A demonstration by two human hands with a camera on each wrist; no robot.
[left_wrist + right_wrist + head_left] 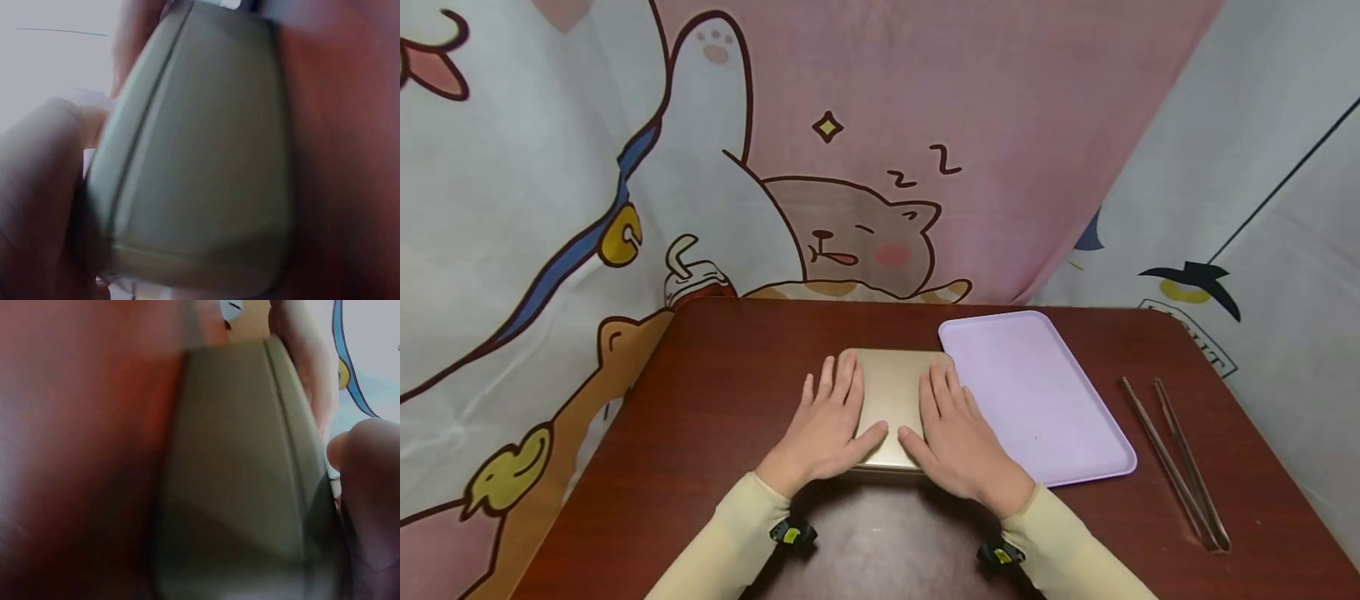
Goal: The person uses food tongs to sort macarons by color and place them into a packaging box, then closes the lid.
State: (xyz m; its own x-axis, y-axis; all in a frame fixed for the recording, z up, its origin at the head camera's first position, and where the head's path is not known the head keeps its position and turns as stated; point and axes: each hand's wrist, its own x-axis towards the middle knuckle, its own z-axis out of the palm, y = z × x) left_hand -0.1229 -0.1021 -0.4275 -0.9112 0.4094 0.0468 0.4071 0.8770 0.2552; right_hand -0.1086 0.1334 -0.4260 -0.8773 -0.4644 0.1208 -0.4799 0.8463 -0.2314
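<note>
A gold rectangular box with rounded corners (891, 387), its seam below the lid showing in both wrist views, lies on the table in front of me. My left hand (829, 421) rests on the left part of its top, fingers extended and pointing away from me. On the right part lies my right hand (958, 433), with its fingers straight too. Both thumbs reach inward across the near part of the lid, close to each other. What the box contains is hidden.
To the right of the box is a pale purple tray (1037, 392), its left side near my right hand. Metal tongs (1183, 467) lie farther right on the dark brown table (700, 433). A cartoon-printed cloth (1000, 125) hangs behind the table.
</note>
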